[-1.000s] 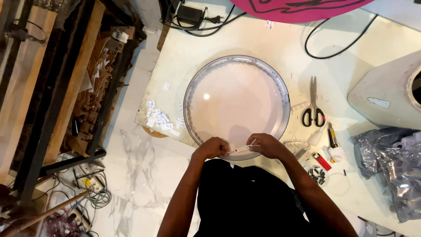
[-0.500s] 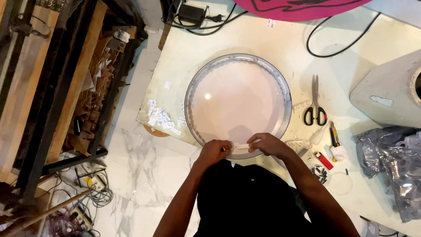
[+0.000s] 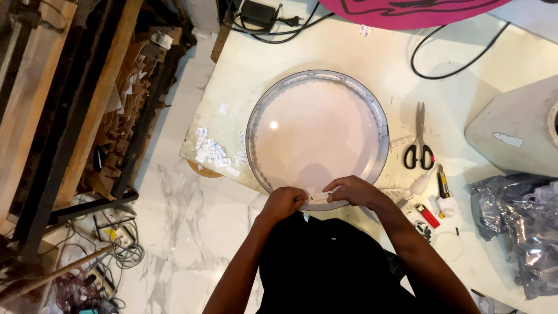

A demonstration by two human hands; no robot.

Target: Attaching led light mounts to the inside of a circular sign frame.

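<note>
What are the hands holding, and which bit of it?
Both hands, left hand and right hand, pinch a small white strip by its two ends, against the near rim of the round white panel.

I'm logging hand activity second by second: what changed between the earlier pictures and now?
Hardly anything. Both hands, left hand and right hand, stay at the near rim of the round tray, pinching the same small white strip; the fingers only shifted slightly. The tray, scissors and red lighter lie as before.
</note>
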